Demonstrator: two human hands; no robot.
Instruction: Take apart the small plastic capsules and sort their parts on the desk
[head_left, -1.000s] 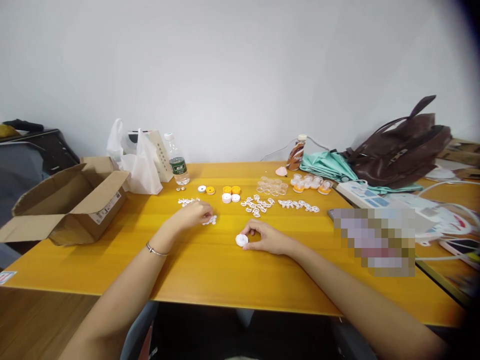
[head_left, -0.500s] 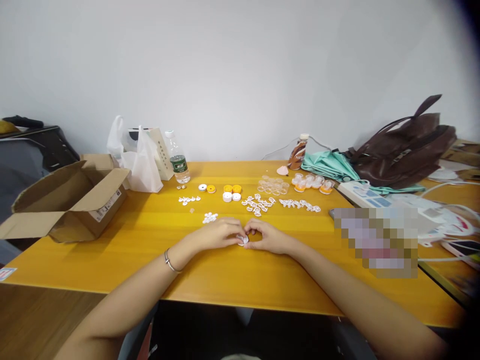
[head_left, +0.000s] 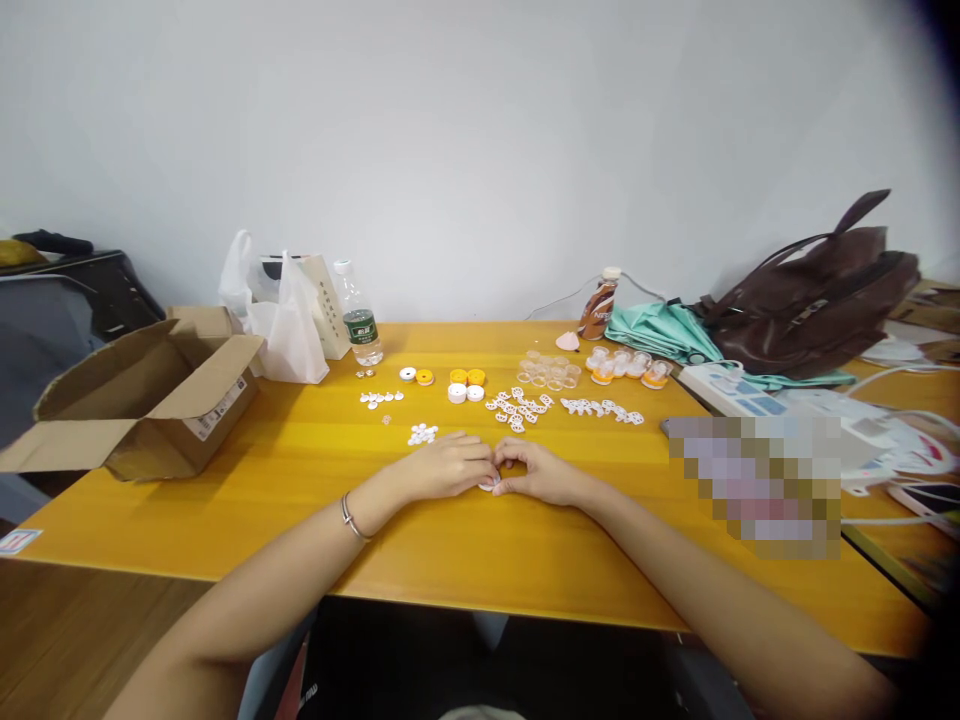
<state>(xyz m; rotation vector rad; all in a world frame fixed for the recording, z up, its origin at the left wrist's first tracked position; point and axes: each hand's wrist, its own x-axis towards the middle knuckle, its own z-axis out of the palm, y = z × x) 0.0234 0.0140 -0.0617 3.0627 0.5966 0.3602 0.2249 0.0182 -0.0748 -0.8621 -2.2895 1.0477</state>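
Observation:
Near the table's front middle, my left hand (head_left: 452, 465) and my right hand (head_left: 541, 474) meet over a small white plastic part (head_left: 489, 484). The fingers of both hands are closed on its edges and hide most of it. Just beyond my left hand lies a cluster of small white discs (head_left: 422, 434). White openwork pieces (head_left: 517, 407) are spread past my fingertips, with more in a row (head_left: 602, 410) to the right. White round caps (head_left: 466, 393) and yellow round caps (head_left: 467, 377) stand behind, beside several clear cups (head_left: 550, 371).
An open cardboard box (head_left: 150, 400) stands at the left, near a white plastic bag (head_left: 289, 335) and a water bottle (head_left: 361, 320). Assembled orange-and-clear pieces (head_left: 630, 367), a brown drink bottle (head_left: 598, 305), a green cloth (head_left: 652, 330), a brown bag (head_left: 810, 295) and a power strip (head_left: 731, 390) are on the right.
My left hand has turned further over the white part, its fingers covering more of it. My right hand stays nearly in place. The whole view has shifted slightly.

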